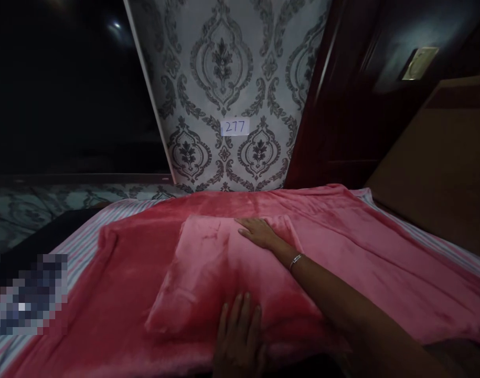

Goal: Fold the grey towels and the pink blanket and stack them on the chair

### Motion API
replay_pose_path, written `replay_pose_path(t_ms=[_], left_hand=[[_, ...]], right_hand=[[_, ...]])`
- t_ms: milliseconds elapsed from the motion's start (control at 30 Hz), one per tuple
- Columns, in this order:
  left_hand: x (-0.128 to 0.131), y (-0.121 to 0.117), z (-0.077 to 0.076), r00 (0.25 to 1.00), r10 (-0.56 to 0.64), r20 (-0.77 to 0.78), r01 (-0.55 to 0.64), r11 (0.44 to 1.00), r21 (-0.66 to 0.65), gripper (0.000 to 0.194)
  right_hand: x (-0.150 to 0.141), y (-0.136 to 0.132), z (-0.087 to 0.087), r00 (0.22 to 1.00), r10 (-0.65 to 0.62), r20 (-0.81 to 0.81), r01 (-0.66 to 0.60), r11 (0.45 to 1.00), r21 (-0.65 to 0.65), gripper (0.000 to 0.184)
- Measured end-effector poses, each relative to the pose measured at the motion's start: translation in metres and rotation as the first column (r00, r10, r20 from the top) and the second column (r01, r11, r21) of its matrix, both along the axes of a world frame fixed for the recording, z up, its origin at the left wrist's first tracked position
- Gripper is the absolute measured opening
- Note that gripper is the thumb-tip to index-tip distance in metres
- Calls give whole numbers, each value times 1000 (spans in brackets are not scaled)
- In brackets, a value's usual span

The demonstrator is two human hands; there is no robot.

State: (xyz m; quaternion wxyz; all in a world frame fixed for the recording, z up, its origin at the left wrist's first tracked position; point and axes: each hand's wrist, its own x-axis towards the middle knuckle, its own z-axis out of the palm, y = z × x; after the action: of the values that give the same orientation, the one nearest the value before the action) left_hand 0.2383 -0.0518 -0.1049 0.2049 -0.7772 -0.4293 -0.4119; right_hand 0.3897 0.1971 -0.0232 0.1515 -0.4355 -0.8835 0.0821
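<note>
A flat, rectangular pink plush piece (208,273), which looks like a pillowcase or a folded cloth, lies on a larger pink plush blanket (121,278). My right hand (257,232) rests flat on its far edge, fingers stretched out toward the left; a bracelet (296,260) circles that wrist. At the near edge, my left hand (238,333) lies palm down with its fingers apart, touching the plush. Neither hand grips anything. The near part of my left hand is in shadow.
Beneath the blanket is a striped cloth (80,233). A blurred-out object (31,296) lies at left. Behind stand a dark screen (74,94) and a patterned wall with a paper label (235,126) reading 277. A brown box-like shape (440,163) stands at right.
</note>
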Motion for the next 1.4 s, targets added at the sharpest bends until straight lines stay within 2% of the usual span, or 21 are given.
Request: replay_pose_path(t_ms=[233, 333, 467, 533, 600, 667, 733, 833, 933, 1033, 1133, 1233, 1400], left_hand=[[1, -8, 11, 998, 28, -59, -33, 997, -76, 55], [-2, -16, 26, 994, 25, -105, -38, 991, -127, 57], [-18, -24, 56, 989, 20, -148, -45, 985, -169, 53], [-30, -24, 68, 992, 57, -114, -74, 987, -144, 47], [-44, -20, 72, 991, 117, -71, -124, 986, -111, 39], [-56, -16, 67, 981, 188, -44, -192, 977, -94, 35], [-65, -13, 54, 965, 261, -27, -262, 961, -92, 37], [-73, -12, 30, 956, 293, 5, -291, 951, -103, 51], [-76, -14, 14, 967, 256, 16, -252, 962, -106, 57], [-78, -17, 11, 967, 256, -10, -256, 960, -112, 57], [-79, -18, 10, 967, 253, -30, -255, 959, -121, 59], [-80, -17, 6, 967, 255, -28, -256, 958, -130, 61], [-81, -15, 0, 963, 269, -37, -271, 955, -117, 63]], right_hand=[[0, -4, 3, 998, -13, 55, 13, 1000, 4, 57], [-1, -10, 11, 993, -60, 101, 62, 998, -23, 57], [-13, -20, 28, 982, -110, 152, 121, 991, -65, 62], [-29, -33, 36, 988, -51, 148, 59, 997, -51, 63], [-50, -55, 41, 984, 118, 135, -113, 993, -38, 60], [-72, -80, 41, 936, 328, 131, -324, 945, -54, 56], [-91, -98, 39, 873, 468, 140, -463, 884, -68, 55], [-106, -100, 33, 834, 523, 174, -527, 850, -29, 55], [-109, -70, 30, 872, 448, 199, -456, 890, -8, 58], [-110, -30, 29, 931, 311, 192, -309, 950, -44, 59], [-112, -1, 24, 963, 226, 146, -208, 970, -125, 61], [-114, 14, 13, 974, 203, 97, -188, 972, -144, 62], [-112, 19, -7, 980, 186, 71, -182, 981, -64, 61]])
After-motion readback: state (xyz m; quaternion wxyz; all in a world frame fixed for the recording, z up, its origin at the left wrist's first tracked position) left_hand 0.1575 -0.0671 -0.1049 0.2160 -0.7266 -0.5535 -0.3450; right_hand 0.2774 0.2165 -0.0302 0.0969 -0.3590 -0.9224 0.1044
